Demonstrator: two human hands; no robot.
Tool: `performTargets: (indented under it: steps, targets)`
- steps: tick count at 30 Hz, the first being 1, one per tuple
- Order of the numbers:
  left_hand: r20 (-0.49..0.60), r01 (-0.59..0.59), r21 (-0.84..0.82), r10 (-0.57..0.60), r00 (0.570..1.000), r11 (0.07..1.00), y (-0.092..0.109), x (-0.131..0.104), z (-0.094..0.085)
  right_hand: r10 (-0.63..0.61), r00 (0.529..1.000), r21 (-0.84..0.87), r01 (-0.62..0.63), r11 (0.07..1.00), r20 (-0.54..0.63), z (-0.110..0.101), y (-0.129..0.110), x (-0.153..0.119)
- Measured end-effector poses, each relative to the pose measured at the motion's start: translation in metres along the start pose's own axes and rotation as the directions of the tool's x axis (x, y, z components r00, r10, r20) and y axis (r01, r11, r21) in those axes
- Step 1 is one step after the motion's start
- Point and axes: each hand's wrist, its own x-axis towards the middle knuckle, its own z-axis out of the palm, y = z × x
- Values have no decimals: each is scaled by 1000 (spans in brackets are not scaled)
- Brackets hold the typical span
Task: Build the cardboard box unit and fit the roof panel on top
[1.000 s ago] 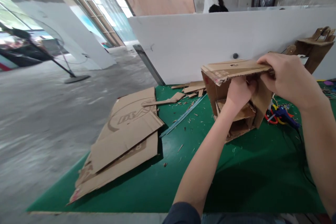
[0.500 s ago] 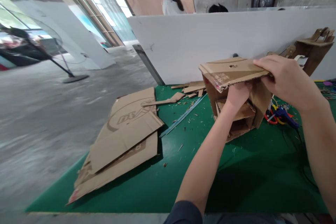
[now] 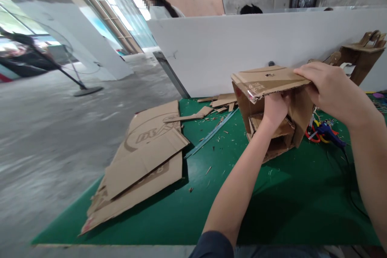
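A cardboard box [image 3: 302,117] with an open front and an inner shelf [image 3: 273,125] stands tilted on the green table. Its flat top panel [image 3: 272,78] has a small hole and a torn front edge. My right hand [image 3: 331,90] grips the right edge of that panel, thumb on top and fingers underneath. My left hand [image 3: 276,109] reaches into the box below the panel and above the shelf. Its fingers are mostly hidden, so I cannot see what they hold or touch.
Cardboard sheets [image 3: 145,161] lie at the table's left, with cardboard scraps [image 3: 223,100] and blue strips [image 3: 211,133] behind. A blue glue gun [image 3: 331,133] and red-handled scissors [image 3: 313,135] lie right of the box. A white partition [image 3: 211,52] stands behind; a person [image 3: 160,4] is beyond it.
Both hands stay nearly in place at the box, with only a slight shift of the left hand inside it. Behind the partition the person has moved left.
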Motion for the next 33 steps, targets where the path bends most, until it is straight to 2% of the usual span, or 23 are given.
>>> performTargets:
  steps: [7,13,17,21,25,33]
  targets:
    - [10,99,-162,-99,995,982,10,0,2,-26,1000,-19,27,999,8,-1,-1,0]
    - [-21,140,-346,-157,987,928,19,0,9,16,999,-36,-15,999,37,-3,-5,0]
    - [-73,201,-421,-254,964,884,25,1,13,41,998,-66,-38,997,54,-2,-9,0]
    - [-78,251,-492,-329,941,834,30,0,16,38,999,-82,-35,996,30,0,-8,-1]
    - [-82,262,-499,-346,935,826,29,-2,18,36,998,-89,-32,996,46,1,-5,-2]
    - [-108,217,-375,-275,955,901,17,-5,24,12,999,-102,-7,995,43,3,-5,-7]
